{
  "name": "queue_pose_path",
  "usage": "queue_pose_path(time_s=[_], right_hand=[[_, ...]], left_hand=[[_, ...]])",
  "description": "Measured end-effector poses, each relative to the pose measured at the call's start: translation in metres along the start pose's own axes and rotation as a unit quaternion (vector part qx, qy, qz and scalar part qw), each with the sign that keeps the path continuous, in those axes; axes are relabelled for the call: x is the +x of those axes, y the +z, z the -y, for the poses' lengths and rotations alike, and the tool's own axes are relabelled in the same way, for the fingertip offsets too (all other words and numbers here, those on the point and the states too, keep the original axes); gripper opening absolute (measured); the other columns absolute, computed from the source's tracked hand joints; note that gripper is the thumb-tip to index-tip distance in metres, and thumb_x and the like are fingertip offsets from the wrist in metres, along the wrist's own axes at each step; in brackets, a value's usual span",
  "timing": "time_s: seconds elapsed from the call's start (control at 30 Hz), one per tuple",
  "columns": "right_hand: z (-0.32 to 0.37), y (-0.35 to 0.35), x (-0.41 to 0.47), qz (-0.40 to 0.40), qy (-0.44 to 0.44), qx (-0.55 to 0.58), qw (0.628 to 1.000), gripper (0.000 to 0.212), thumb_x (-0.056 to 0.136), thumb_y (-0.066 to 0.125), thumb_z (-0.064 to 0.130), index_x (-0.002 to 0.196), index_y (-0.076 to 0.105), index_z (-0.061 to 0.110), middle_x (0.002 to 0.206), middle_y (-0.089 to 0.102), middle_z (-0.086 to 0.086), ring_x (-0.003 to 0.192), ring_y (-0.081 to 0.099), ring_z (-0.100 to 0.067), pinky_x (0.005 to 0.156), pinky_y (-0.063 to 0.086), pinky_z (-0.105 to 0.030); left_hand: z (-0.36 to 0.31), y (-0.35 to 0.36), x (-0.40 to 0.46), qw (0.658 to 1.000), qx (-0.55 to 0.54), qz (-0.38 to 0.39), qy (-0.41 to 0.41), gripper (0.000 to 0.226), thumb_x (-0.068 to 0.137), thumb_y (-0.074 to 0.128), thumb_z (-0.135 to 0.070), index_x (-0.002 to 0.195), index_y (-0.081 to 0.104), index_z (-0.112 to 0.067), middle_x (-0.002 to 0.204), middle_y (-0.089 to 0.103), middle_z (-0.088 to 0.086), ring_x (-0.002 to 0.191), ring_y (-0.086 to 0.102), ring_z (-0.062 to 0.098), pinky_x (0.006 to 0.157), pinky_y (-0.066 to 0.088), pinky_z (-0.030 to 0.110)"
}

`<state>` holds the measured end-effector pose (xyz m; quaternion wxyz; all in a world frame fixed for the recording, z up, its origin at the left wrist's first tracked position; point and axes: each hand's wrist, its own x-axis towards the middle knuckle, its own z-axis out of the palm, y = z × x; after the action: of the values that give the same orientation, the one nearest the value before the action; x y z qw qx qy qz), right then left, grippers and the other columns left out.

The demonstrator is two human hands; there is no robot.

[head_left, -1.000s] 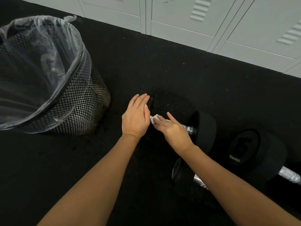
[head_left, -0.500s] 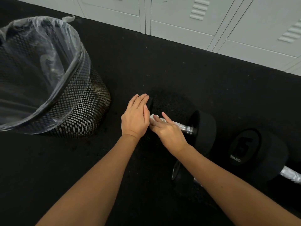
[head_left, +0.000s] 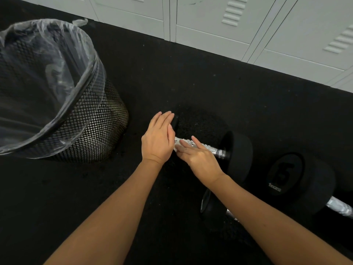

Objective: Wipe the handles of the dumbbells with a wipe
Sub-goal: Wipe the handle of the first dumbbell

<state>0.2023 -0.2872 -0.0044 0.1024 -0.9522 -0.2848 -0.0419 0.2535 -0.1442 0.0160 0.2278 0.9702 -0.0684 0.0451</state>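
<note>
— Black rubber heads on a bright knurled steel bar: that is the nearest dumbbell [head_left: 236, 155]; it lies on the dark floor [head_left: 172, 73] between the mesh bin [head_left: 91, 131] and a second dumbbell [head_left: 298, 180] marked with a 15; its handle [head_left: 208, 148] runs from the left hand across to the right-side head.

— And the wipe?

— White, a small strip of it showing at the handle's left end, the wipe [head_left: 178, 143] sits under the right hand [head_left: 200, 159]; how far it wraps the bar I cannot tell, since the hand covers it.

— How do the fingers lie?

— Right fingers [head_left: 186, 145] are fairly straight and laid along the handle, pressing the wipe against the steel; the index is lifted a little over the bar; the left hand [head_left: 158, 138] is flat, fingers together and extended, resting on the dumbbell's left head, which it hides almost wholly.

— Anything else about?

— A clear liner in the bin; pale lockers [head_left: 248, 25] along the far edge; a third dumbbell [head_left: 214, 207] partly under the right forearm.
</note>
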Motion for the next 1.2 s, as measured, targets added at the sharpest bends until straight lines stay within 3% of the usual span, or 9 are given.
queue_pose_path(time_s=[0.13,0.33,0.57,0.7,0.8,0.9,1.0,1.1,1.2], right_hand=[[0.011,0.003,0.014,-0.018,0.066,0.027,0.997,0.054,0.050,0.083,-0.010,0.100,0.072,0.008,0.111,0.069,-0.009,0.106,0.064,-0.024,0.101,0.035,-0.043],[0.005,0.003,0.007,0.011,0.027,0.041,0.999,0.048,0.054,0.080,-0.010,0.098,0.072,0.009,0.109,0.070,-0.007,0.111,0.062,-0.021,0.103,0.032,-0.046],[0.002,0.001,0.028,-0.043,0.261,0.217,0.940,0.033,0.084,0.057,-0.007,0.108,0.068,0.012,0.104,0.071,-0.008,0.104,0.065,-0.026,0.113,0.029,-0.038],[-0.010,-0.008,0.050,0.028,0.396,0.237,0.887,0.029,0.091,0.051,0.006,0.111,0.068,0.018,0.108,0.068,-0.007,0.097,0.063,-0.022,0.091,0.049,-0.032],[-0.002,-0.010,0.059,0.066,0.339,0.212,0.914,0.027,0.091,0.051,0.008,0.109,0.068,0.019,0.101,0.068,-0.006,0.094,0.063,-0.022,0.085,0.052,-0.035],[0.005,-0.012,0.045,0.092,0.274,0.145,0.946,0.033,0.091,0.052,0.007,0.119,0.062,0.022,0.108,0.065,-0.005,0.105,0.059,-0.023,0.092,0.048,-0.034],[-0.006,-0.013,0.042,0.134,0.292,0.129,0.938,0.035,0.091,0.054,0.010,0.123,0.058,0.023,0.113,0.063,-0.004,0.107,0.058,-0.023,0.092,0.047,-0.033],[0.001,-0.012,0.051,0.104,0.300,0.123,0.940,0.031,0.090,0.053,0.007,0.117,0.062,0.019,0.106,0.065,-0.004,0.099,0.061,-0.022,0.086,0.050,-0.034],[0.015,-0.008,0.038,0.089,0.247,0.122,0.957,0.035,0.091,0.049,0.001,0.122,0.058,0.013,0.120,0.061,-0.009,0.119,0.053,-0.028,0.098,0.045,-0.037]], left_hand=[[-0.001,0.000,-0.001,1.000,-0.004,-0.003,0.001,0.056,0.092,0.015,-0.033,0.133,0.048,-0.015,0.139,0.048,-0.003,0.136,0.033,0.012,0.100,0.026,0.020],[0.000,0.001,0.000,1.000,-0.003,-0.001,-0.001,0.055,0.091,0.016,-0.032,0.134,0.048,-0.016,0.139,0.048,-0.004,0.135,0.033,0.011,0.099,0.025,0.019],[0.000,0.001,0.000,1.000,-0.008,-0.001,-0.001,0.055,0.091,0.016,-0.033,0.133,0.048,-0.016,0.139,0.048,-0.003,0.135,0.033,0.012,0.100,0.028,0.021],[0.000,0.001,0.000,1.000,-0.006,-0.001,0.003,0.055,0.092,0.017,-0.032,0.133,0.049,-0.015,0.139,0.049,-0.003,0.135,0.034,0.013,0.099,0.025,0.019],[0.001,0.001,0.000,1.000,-0.009,-0.005,0.003,0.053,0.092,0.019,-0.031,0.132,0.050,-0.014,0.138,0.050,-0.002,0.134,0.036,0.014,0.102,0.025,0.020],[0.001,0.001,-0.001,1.000,-0.008,-0.005,0.006,0.053,0.092,0.019,-0.031,0.132,0.050,-0.014,0.138,0.050,-0.002,0.134,0.036,0.014,0.102,0.025,0.020],[0.001,0.002,0.000,1.000,-0.009,-0.006,0.006,0.053,0.092,0.019,-0.031,0.132,0.051,-0.014,0.137,0.051,-0.002,0.134,0.037,0.014,0.100,0.026,0.019],[0.001,0.002,-0.001,1.000,-0.008,-0.007,0.007,0.052,0.092,0.020,-0.030,0.131,0.051,-0.014,0.136,0.052,-0.002,0.133,0.038,0.015,0.099,0.027,0.020],[0.001,0.001,-0.001,1.000,-0.008,-0.004,0.007,0.053,0.092,0.019,-0.031,0.132,0.051,-0.014,0.137,0.050,-0.002,0.134,0.036,0.014,0.100,0.029,0.021]])
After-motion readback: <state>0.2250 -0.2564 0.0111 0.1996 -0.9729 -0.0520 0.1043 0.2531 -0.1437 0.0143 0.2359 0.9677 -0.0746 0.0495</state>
